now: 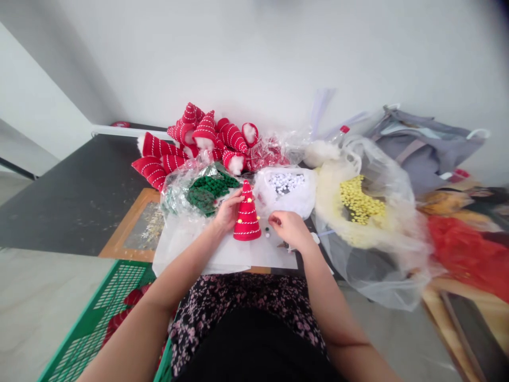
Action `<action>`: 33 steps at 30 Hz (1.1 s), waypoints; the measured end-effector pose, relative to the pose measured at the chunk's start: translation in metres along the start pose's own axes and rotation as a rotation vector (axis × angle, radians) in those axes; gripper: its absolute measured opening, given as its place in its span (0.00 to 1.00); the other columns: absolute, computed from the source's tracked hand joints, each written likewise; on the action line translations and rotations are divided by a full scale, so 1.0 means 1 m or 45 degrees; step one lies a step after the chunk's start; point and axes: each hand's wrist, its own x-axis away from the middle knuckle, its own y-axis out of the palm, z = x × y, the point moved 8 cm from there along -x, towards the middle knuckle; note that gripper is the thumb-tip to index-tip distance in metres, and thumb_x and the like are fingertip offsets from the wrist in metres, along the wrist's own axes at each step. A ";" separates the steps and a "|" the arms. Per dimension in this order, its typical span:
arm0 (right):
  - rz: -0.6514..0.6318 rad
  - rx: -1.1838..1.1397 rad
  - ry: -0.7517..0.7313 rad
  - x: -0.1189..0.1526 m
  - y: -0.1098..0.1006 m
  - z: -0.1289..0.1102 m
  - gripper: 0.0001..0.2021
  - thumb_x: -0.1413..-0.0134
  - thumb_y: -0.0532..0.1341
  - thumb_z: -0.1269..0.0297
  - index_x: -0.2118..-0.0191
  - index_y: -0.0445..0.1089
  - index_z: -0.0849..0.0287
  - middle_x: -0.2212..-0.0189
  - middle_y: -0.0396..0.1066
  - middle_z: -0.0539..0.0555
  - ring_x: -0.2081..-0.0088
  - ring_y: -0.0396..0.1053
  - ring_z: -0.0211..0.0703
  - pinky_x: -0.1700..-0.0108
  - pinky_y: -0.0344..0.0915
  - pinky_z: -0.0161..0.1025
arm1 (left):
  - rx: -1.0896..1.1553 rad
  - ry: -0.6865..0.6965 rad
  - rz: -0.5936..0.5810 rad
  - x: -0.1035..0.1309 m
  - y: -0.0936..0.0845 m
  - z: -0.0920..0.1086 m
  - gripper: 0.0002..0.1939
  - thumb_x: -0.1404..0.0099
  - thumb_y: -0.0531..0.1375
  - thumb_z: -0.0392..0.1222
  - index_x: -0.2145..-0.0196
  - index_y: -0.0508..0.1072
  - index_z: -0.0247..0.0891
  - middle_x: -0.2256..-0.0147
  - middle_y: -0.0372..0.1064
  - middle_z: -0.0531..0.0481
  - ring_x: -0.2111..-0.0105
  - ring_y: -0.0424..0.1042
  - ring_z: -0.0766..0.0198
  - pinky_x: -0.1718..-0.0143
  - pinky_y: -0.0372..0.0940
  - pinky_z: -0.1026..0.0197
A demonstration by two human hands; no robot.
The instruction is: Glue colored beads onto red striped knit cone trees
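A red felt cone tree (247, 217) with white stitched lines and a few yellow pom-poms stands upright on white paper (222, 254). My left hand (228, 209) grips it from the left side, fingers near its upper part. Just right of the cone, my right hand (289, 227) is closed, fingertips pinched together; whatever may be between them is too small to make out. A dark and a white pom-pom (268, 232) lie on the paper between the cone and my right hand. Behind are a bag of green pom-poms (212, 188) and a bag of white pom-poms (286, 183).
Several stuffed red cones (204, 130) are heaped at the back. Yellow pom-poms (361, 204) fill a plastic bag at right, before a grey bag (421, 143). A wooden-framed tray (129, 220) holds gold snowflakes. A green crate (85, 323) with red cones stands below left.
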 end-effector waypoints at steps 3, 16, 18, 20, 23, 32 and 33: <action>-0.266 0.176 0.049 0.003 0.020 0.002 0.05 0.39 0.67 0.71 0.64 0.79 0.56 0.64 0.83 0.57 0.59 0.81 0.54 0.58 0.68 0.41 | 0.012 -0.010 0.005 0.000 0.000 0.000 0.26 0.45 0.70 0.38 0.47 0.78 0.37 0.61 0.82 0.46 0.65 0.78 0.57 0.59 0.69 0.56; 0.270 -0.272 -0.247 0.000 -0.022 -0.027 0.05 0.39 0.65 0.73 0.61 0.75 0.55 0.65 0.80 0.52 0.62 0.77 0.45 0.55 0.70 0.39 | -0.043 0.011 0.008 0.000 0.000 0.002 0.25 0.45 0.69 0.38 0.48 0.80 0.37 0.61 0.82 0.46 0.63 0.79 0.54 0.60 0.70 0.56; 0.348 -0.339 -0.291 -0.002 -0.028 -0.033 0.05 0.40 0.65 0.72 0.62 0.75 0.55 0.66 0.79 0.51 0.63 0.76 0.45 0.55 0.71 0.39 | -0.057 0.007 0.005 0.001 0.000 0.002 0.26 0.44 0.69 0.38 0.47 0.80 0.37 0.60 0.82 0.45 0.60 0.80 0.52 0.58 0.71 0.54; 0.395 -0.365 -0.318 -0.004 -0.030 -0.037 0.05 0.40 0.65 0.72 0.62 0.76 0.55 0.66 0.80 0.52 0.63 0.76 0.45 0.55 0.72 0.40 | -0.057 0.003 0.009 0.001 -0.001 0.001 0.26 0.44 0.68 0.38 0.46 0.80 0.36 0.59 0.83 0.44 0.58 0.80 0.51 0.55 0.71 0.53; 0.418 -0.379 -0.366 -0.004 -0.029 -0.041 0.04 0.39 0.65 0.72 0.62 0.77 0.55 0.65 0.80 0.53 0.63 0.76 0.46 0.54 0.72 0.41 | -0.037 -0.003 -0.002 0.001 -0.001 0.001 0.26 0.44 0.68 0.37 0.46 0.80 0.35 0.58 0.83 0.43 0.58 0.81 0.51 0.55 0.71 0.54; 0.282 -0.333 -0.508 0.006 -0.009 -0.054 0.06 0.38 0.67 0.74 0.63 0.79 0.55 0.65 0.80 0.53 0.63 0.76 0.45 0.56 0.73 0.42 | 0.027 -0.006 0.017 0.000 -0.001 -0.001 0.26 0.46 0.70 0.34 0.48 0.79 0.35 0.59 0.82 0.44 0.59 0.80 0.52 0.56 0.70 0.55; 0.270 -0.316 -0.521 0.006 -0.005 -0.055 0.07 0.37 0.67 0.74 0.64 0.80 0.55 0.65 0.80 0.53 0.63 0.76 0.46 0.56 0.73 0.42 | 0.026 -0.004 0.012 0.000 -0.001 0.000 0.25 0.46 0.70 0.34 0.49 0.79 0.35 0.59 0.82 0.44 0.59 0.80 0.52 0.56 0.69 0.55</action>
